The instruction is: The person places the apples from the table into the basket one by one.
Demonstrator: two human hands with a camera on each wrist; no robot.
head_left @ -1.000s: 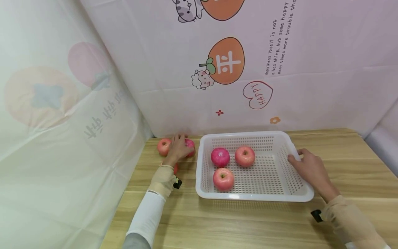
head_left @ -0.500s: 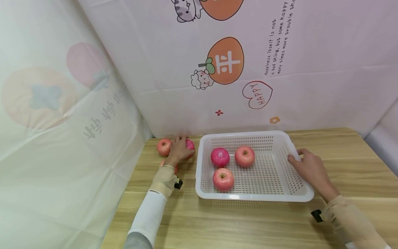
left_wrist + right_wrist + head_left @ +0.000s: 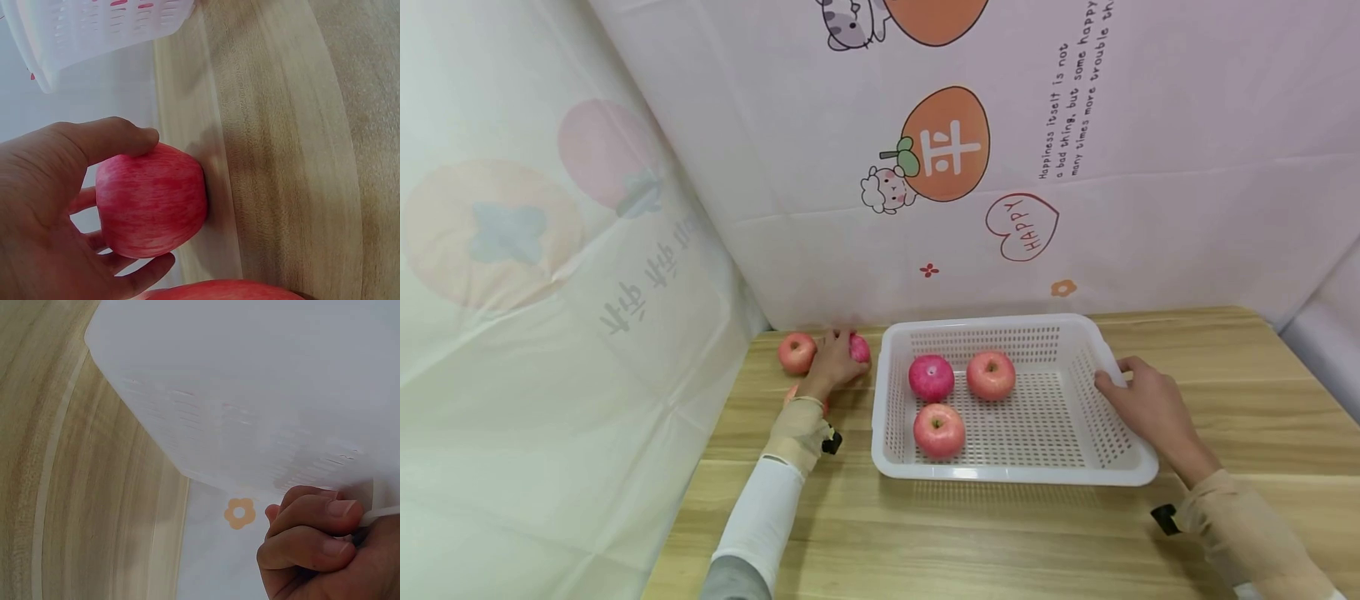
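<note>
My left hand [image 3: 833,364] grips a deep pink-red apple [image 3: 152,200] at the back left of the table, its thumb on one side and curled fingers round the other. To the right stands a white plastic basket [image 3: 1015,476] with slotted walls. Inside it lie a magenta apple [image 3: 931,378] and two lighter red apples [image 3: 991,376] [image 3: 939,432]. At the basket's right end my right hand [image 3: 1152,408] holds the rim, thumb inside and fingers curled beneath the edge in the right wrist view.
Another light red apple [image 3: 797,353] sits left of my left hand. One more apple [image 3: 793,395] is mostly hidden under the left wrist. Behind the wooden table [image 3: 970,542] hangs a printed white cloth [image 3: 820,250], with a second cloth side [image 3: 587,400] at the left.
My left hand has shifted very slightly about the pink-red apple, which stays close to its place. The right hand and the basket have not visibly moved.
</note>
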